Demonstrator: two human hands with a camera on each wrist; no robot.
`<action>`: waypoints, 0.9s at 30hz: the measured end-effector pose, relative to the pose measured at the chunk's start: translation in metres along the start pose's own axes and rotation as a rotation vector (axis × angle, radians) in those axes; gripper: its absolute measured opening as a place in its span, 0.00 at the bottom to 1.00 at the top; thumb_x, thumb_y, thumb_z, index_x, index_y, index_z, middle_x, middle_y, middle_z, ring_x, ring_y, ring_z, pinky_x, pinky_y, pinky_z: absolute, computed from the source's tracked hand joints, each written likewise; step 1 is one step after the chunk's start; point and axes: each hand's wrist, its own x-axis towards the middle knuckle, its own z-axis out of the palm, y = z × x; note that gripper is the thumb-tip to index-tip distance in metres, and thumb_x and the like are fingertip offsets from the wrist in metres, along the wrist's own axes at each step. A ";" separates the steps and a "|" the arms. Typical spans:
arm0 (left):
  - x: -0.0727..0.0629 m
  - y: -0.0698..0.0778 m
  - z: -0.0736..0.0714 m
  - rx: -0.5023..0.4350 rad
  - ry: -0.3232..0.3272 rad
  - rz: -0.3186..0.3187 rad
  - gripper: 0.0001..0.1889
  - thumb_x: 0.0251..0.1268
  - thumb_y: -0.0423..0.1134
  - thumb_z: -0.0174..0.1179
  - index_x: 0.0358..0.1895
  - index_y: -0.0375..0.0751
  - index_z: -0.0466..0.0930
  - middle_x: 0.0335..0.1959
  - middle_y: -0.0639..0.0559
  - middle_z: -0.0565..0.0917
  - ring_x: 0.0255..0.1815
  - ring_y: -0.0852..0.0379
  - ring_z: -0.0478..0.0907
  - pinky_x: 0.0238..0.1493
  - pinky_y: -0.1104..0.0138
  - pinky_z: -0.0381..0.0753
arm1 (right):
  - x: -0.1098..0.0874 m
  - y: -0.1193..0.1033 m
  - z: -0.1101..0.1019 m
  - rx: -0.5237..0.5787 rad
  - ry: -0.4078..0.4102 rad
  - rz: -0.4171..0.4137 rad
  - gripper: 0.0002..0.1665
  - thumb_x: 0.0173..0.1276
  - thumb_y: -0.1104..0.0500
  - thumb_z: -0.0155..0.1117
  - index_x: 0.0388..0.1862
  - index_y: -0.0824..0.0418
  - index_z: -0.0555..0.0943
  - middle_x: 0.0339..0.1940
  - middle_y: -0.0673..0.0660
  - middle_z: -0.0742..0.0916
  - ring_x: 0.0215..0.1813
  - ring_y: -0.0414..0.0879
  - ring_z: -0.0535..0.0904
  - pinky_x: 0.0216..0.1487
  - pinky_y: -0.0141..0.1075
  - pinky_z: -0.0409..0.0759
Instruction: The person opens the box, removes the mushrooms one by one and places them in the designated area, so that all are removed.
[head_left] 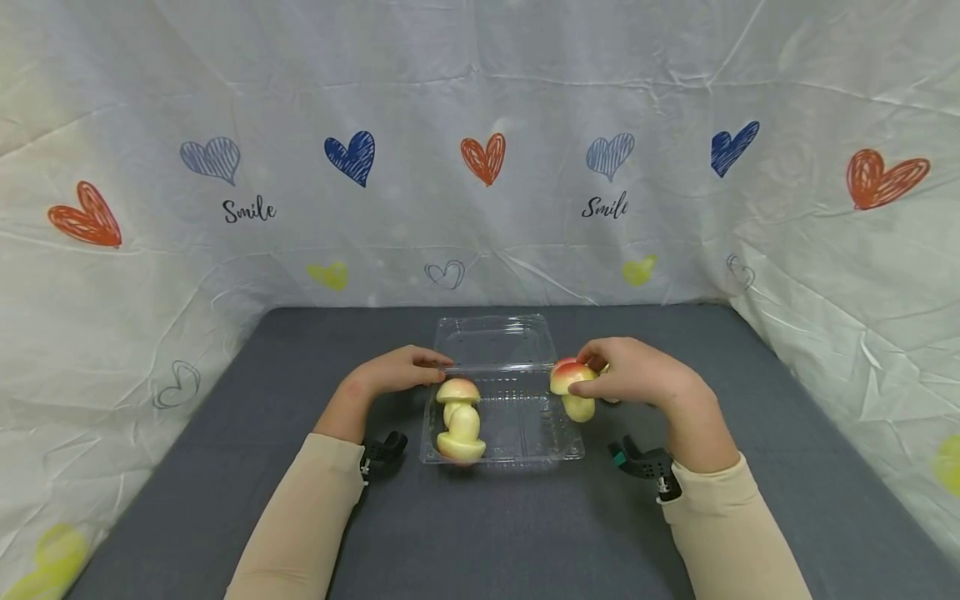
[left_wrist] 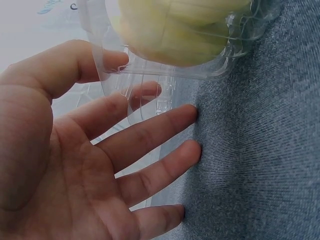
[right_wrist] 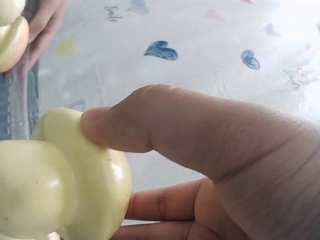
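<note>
right hand (head_left: 637, 371), right of frame centre: grip was curled round a mushroom (head_left: 564, 382). left hand (head_left: 399, 370): grip lay loose at clear box (head_left: 498, 425). step, apparently: packing; next move called for lowering inside.

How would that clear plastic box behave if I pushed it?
The box would probably flex, as its walls look thin. It seems unlikely to tip, sitting low and flat. The mushroom-shaped pieces inside probably make its left side heavier.

"Smile" (head_left: 250, 210) twice on the white sheet (head_left: 420, 217)

Red-blushed yellow mushroom (head_left: 566, 382), grey cloth (head_left: 480, 533)
</note>
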 end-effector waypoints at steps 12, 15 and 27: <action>-0.001 0.001 -0.001 -0.003 -0.007 0.015 0.25 0.78 0.47 0.56 0.72 0.42 0.76 0.71 0.42 0.75 0.73 0.40 0.68 0.70 0.43 0.69 | -0.002 0.005 -0.004 -0.025 -0.035 0.057 0.29 0.64 0.45 0.72 0.53 0.66 0.80 0.35 0.52 0.85 0.34 0.46 0.78 0.33 0.40 0.76; -0.001 0.001 -0.001 -0.001 -0.005 0.017 0.25 0.78 0.48 0.56 0.72 0.42 0.76 0.71 0.42 0.75 0.73 0.40 0.68 0.70 0.43 0.69 | -0.001 0.006 -0.003 -0.020 -0.045 0.059 0.27 0.64 0.47 0.72 0.51 0.66 0.80 0.34 0.52 0.85 0.34 0.45 0.77 0.33 0.39 0.75; 0.002 -0.002 -0.001 -0.001 -0.006 0.018 0.25 0.78 0.48 0.56 0.71 0.43 0.77 0.71 0.42 0.75 0.73 0.39 0.68 0.70 0.43 0.69 | 0.001 0.016 -0.003 0.039 -0.071 0.111 0.27 0.63 0.50 0.72 0.52 0.68 0.79 0.28 0.52 0.81 0.28 0.44 0.73 0.28 0.37 0.71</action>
